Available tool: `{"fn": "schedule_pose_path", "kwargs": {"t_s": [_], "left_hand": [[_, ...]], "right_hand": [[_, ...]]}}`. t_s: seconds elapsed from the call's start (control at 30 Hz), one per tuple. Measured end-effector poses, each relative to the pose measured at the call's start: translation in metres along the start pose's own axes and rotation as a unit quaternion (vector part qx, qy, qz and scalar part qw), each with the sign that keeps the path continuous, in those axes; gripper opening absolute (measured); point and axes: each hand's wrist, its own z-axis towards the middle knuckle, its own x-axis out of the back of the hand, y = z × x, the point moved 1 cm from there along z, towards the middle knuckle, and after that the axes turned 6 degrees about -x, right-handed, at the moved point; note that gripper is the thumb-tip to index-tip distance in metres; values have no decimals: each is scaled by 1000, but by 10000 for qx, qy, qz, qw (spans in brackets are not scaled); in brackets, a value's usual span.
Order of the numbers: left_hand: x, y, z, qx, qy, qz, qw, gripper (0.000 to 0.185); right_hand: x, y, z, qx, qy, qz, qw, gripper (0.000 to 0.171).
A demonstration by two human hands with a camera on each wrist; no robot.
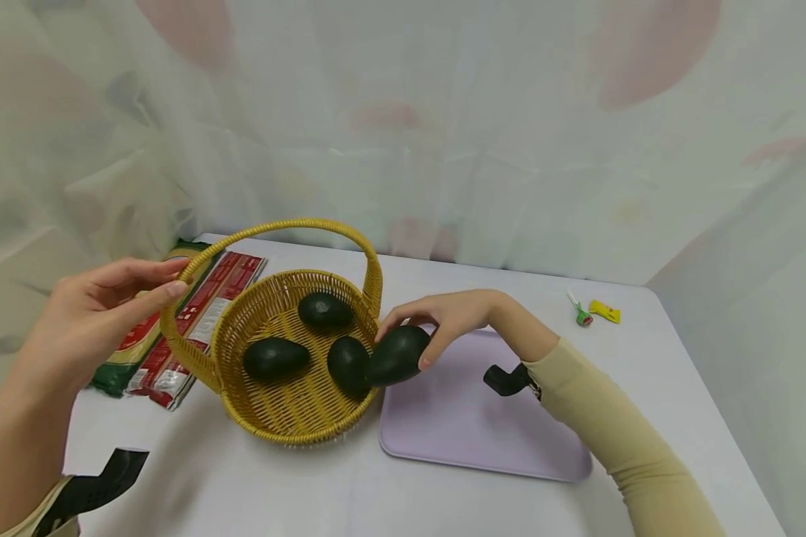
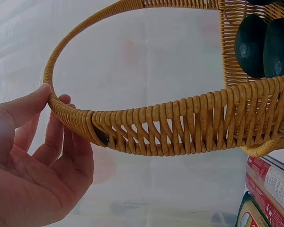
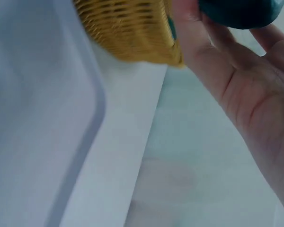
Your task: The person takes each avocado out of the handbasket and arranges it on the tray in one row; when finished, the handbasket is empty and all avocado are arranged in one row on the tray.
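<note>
our left hand pinched the basket handle to steady it while our right hand fingers curled round an avocado at its rim.

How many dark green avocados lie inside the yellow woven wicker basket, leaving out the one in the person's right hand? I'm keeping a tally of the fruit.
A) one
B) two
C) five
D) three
D: the head view shows three dark green avocados lying on the floor of the yellow woven wicker basket, while a fourth avocado sits in the right hand at the rim.
</note>
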Motion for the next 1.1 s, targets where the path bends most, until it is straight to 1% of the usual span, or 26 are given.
{"fn": "schedule_pose_path", "kwargs": {"t_s": [0.1, 0.23, 0.43, 0.5, 0.57, 0.77, 0.83, 0.97, 1.1], "left_hand": [[1, -1, 0, -35, 21, -15, 10000, 28], [2, -2, -1, -38, 20, -39, 10000, 28], [1, -1, -1, -37, 6, -19, 10000, 28], [0, -1, 0, -60, 2, -76, 10000, 28], [0, -1, 0, -65, -5, -120, 9999, 28], [2, 1, 0, -42, -46, -283, 9996, 25], [2, 2, 0, -17, -41, -274, 9996, 24], [1, 4, 0, 65, -19, -150, 9999, 23], [1, 4, -1, 111, 1, -74, 9999, 23]], "right_hand": [[-1, 9, -10, -162, 103, 204, 9996, 62], [-3, 21, -21, -505, 357, 391, 9973, 61], [-9, 46, -27, -953, 670, 920, 9889, 59], [-11, 55, -27, -1048, 725, 1119, 9855, 59], [-12, 63, -26, -1140, 793, 1189, 9831, 58], [-16, 80, -22, -1448, 1057, 1038, 9783, 55], [-17, 84, -20, -1537, 1181, 1018, 9757, 55], [-18, 90, -16, -1623, 1329, 1337, 9686, 56], [-19, 94, -11, -1590, 1333, 1512, 9665, 57]]}}
